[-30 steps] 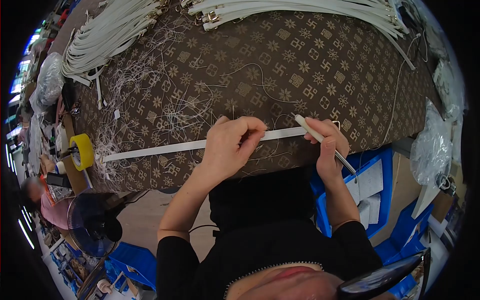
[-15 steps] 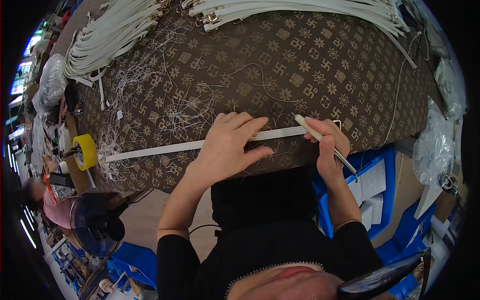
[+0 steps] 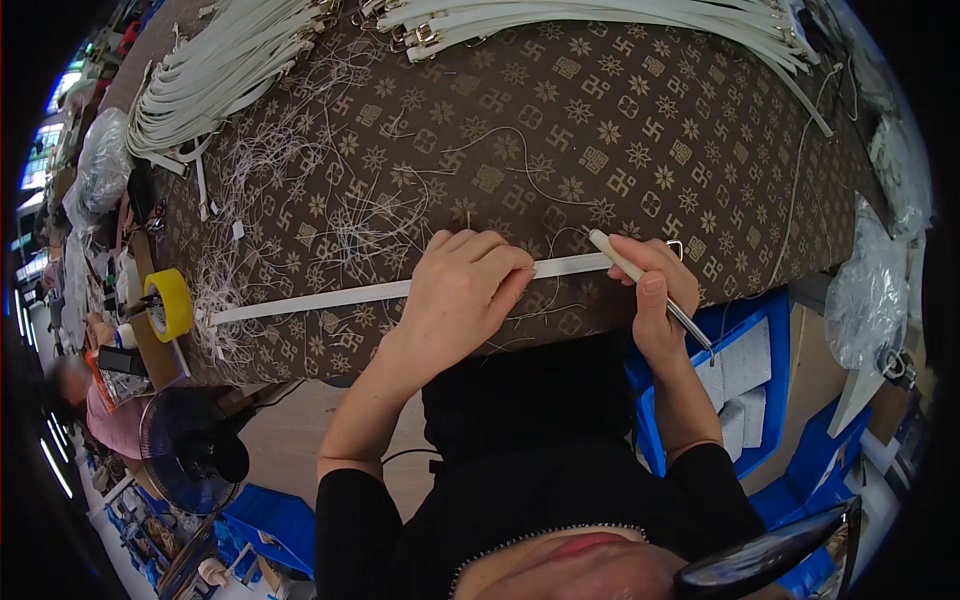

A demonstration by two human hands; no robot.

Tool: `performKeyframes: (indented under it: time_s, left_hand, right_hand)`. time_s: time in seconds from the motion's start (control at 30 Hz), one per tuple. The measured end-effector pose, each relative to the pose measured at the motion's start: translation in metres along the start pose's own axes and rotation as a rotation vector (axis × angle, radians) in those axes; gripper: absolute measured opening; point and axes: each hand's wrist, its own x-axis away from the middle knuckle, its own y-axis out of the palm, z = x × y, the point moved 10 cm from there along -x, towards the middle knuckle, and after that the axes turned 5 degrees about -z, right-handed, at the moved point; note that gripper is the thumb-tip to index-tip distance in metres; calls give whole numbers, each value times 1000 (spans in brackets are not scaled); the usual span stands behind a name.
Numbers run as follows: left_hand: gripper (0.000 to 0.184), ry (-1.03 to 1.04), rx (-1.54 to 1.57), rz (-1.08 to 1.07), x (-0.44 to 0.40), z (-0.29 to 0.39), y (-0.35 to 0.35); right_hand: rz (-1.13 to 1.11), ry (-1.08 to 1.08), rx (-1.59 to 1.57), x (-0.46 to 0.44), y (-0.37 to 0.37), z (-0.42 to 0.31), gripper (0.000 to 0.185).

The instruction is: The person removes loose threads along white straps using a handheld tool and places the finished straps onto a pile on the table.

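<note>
On the tabletop (image 3: 720,130), brown with a golden pattern of flowers and small squares: one white strap (image 3: 320,300), long, narrow and flat. Lying nearly straight in front of the body, a little higher at its right end than at its left. Even white in colour, clean along the edges, with only a slight bend in its line. At the right end, just beside the right hand (image 3: 662,300), a small metal buckle (image 3: 680,247), bright and frame-shaped. At the left end, close to a tangle of loose threads (image 3: 370,225), a small darker tip.

Middle part of the strap covered by the left hand (image 3: 455,295), palm down, with thumb and forefinger pinched together at the strap. Cannot tell what exactly is between these fingertips. Right hand closed around a pen-like tool (image 3: 620,258), with pale handle towards the upper left and thin metal rod towards the lower right; also partly over the strap near the buckle.

Farther away on the tabletop, two bundles of similar white straps (image 3: 215,80), with golden metal parts. At the left edge, a roll of yellow tape (image 3: 173,302). Below the right side, a blue crate (image 3: 783,350) with pale pieces inside.
</note>
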Motion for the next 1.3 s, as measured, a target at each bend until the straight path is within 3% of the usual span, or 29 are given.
performKeyframes:
  time_s: [0.33,0.73,1.3]
  left_hand:
    - [14,-42,48,67,2,-6,3]
    - [22,81,-101,76,-1,4,8]
    - [20,55,-76,47,0,4,11]
  right_hand:
    - [14,7,27,8,-1,-6,25]
    - [17,1,103,19,19,-10,21]
    - [-7,-92,220,13,24,-22,18]
